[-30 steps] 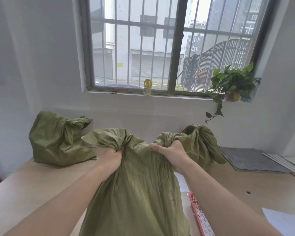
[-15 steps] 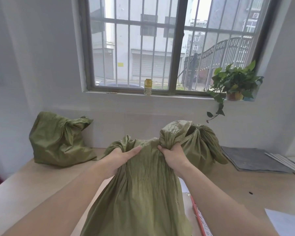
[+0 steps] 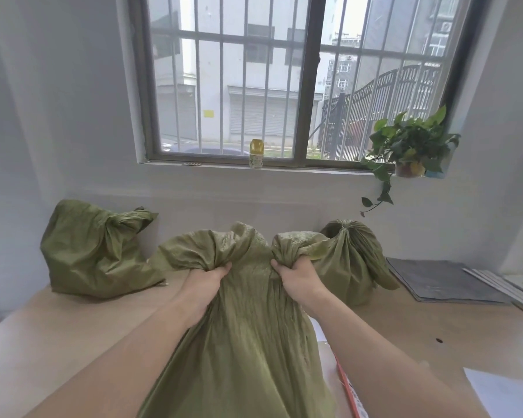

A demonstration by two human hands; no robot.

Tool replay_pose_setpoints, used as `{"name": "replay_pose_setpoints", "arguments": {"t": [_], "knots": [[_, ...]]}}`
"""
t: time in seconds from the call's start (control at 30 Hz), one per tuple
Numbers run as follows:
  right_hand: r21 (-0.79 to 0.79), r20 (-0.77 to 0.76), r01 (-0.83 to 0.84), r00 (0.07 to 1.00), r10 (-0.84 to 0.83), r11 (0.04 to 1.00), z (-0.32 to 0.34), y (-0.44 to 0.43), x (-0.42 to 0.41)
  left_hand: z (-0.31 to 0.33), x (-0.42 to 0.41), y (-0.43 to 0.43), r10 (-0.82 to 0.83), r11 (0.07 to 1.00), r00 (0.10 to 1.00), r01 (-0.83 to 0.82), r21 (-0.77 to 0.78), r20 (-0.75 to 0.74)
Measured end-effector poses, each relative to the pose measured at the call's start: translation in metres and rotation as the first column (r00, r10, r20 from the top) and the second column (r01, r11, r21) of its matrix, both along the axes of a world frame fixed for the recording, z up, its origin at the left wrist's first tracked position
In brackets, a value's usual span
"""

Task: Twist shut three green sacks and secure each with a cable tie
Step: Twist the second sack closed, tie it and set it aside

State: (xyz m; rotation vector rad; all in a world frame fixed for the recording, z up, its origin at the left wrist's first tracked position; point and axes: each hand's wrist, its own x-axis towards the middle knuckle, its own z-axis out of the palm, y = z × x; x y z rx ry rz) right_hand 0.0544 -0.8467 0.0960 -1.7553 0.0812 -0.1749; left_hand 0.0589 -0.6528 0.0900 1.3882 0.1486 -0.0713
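Note:
A large green sack (image 3: 248, 336) stands in front of me, its mouth bunched upward. My left hand (image 3: 207, 282) grips a gathered fold on the left of the mouth. My right hand (image 3: 296, 277) grips a gathered fold on the right. A second green sack (image 3: 94, 251) sits at the back left of the table, its neck twisted shut. A third green sack (image 3: 352, 260) stands behind my right hand, its top gathered to a tight point. No cable tie shows.
The wooden table (image 3: 52, 324) runs to the white wall under a barred window. A grey folder stack (image 3: 444, 282) lies at the right, white paper (image 3: 501, 393) at the near right, a red-edged item (image 3: 347, 387) beside the sack. A potted plant (image 3: 408, 149) and a yellow bottle (image 3: 256, 153) stand on the sill.
Both hands have re-gripped the sack's mouth: the left hand closed on a fuller bunch of cloth, and the gathered folds now puff out above both fists.

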Motion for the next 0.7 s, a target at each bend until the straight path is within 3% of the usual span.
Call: {"name": "replay_pose_setpoints", "arguments": {"t": [0.27, 0.7], "knots": [[-0.013, -0.022, -0.038, 0.999, 0.038, 0.999, 0.000, 0.011, -0.004, 0.001, -0.006, -0.014, 0.093, 0.987, 0.990, -0.106, 0.123, 0.110], [-0.059, -0.049, -0.097, 0.994, 0.094, 0.994, -0.008, 0.027, -0.007, -0.005, -0.003, -0.024, 0.071, 0.997, 0.997, -0.071, -0.006, -0.026]]}}
